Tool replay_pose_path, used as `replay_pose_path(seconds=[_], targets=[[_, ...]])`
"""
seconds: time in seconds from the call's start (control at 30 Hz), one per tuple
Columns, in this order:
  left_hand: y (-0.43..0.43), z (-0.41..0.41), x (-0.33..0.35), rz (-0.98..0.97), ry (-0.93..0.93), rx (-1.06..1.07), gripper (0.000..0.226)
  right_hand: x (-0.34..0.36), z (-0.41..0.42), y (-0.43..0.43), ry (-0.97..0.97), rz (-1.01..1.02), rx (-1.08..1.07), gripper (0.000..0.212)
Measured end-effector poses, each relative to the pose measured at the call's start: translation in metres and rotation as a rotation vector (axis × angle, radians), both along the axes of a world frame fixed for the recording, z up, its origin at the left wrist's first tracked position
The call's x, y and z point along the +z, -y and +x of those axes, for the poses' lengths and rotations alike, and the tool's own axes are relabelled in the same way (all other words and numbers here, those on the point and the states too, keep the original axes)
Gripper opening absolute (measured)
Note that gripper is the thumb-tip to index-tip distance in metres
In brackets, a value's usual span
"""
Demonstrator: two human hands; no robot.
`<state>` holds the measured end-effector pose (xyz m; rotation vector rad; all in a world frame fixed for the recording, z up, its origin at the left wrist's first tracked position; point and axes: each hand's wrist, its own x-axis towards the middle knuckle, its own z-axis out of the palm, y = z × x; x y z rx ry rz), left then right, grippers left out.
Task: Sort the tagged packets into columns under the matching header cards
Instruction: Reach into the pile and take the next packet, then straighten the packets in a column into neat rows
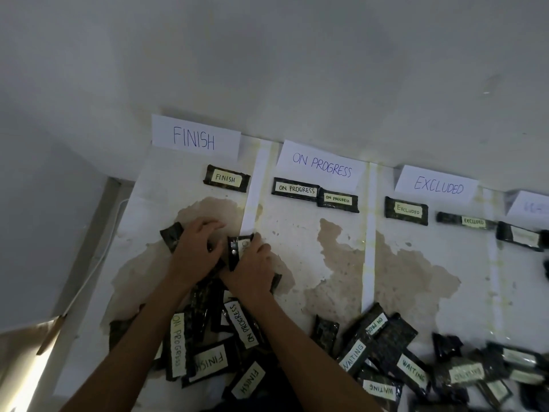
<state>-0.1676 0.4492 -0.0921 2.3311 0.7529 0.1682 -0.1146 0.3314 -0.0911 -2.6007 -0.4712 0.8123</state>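
Black packet [236, 251] in right hand [252, 270], at strip [252, 197]

Blue handwriting on white paper header cards: the FINISH card [194, 140], the ON PROGRESS card [321, 165] and the EXCLUDED card [438, 185]. A fourth card [531, 205] at the right edge is unreadable. Dark foil packets below them bear pale tags: one FINISH packet [226, 178], two ON PROGRESS packets [296, 189] [337, 200] and two EXCLUDED packets [407, 210] [472, 222]. Near pile packets have tags reading ON PROGRESS [242, 324], FINISH [208, 362] and WAITING [414, 373].
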Motion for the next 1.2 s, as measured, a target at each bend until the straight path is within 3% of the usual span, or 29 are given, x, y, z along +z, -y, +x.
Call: replay_pose_path(seconds=[0.13, 0.27, 0.5, 0.77, 1.07, 1.2], targets=[[0.009, 0.002, 0.009, -0.011, 0.023, -0.013, 0.035, 0.020, 0.025, 0.014, -0.026, 0.285, -0.095, 0.098], [0.023, 0.013, 0.009, -0.061, 0.000, -0.120, 0.033, 0.029, 0.060, 0.031, -0.021, 0.370, -0.107, 0.087], [0.055, 0.031, 0.003, -0.167, -0.088, -0.247, 0.033, 0.020, 0.137, 0.086, 0.293, -0.076, 0.339, 0.075], [0.065, 0.032, -0.009, -0.203, -0.219, -0.296, 0.031, 0.003, 0.182, 0.130, 0.395, -0.319, 0.493, 0.061], [0.117, 0.025, -0.012, 0.351, -0.483, -0.422, 0.054, -0.001, 0.171, 0.135, 0.389, -0.182, 0.321, 0.068], [0.129, 0.033, -0.005, 0.311, -0.469, -0.358, 0.054, 0.008, 0.135, 0.139, 0.335, -0.043, 0.223, 0.061]])
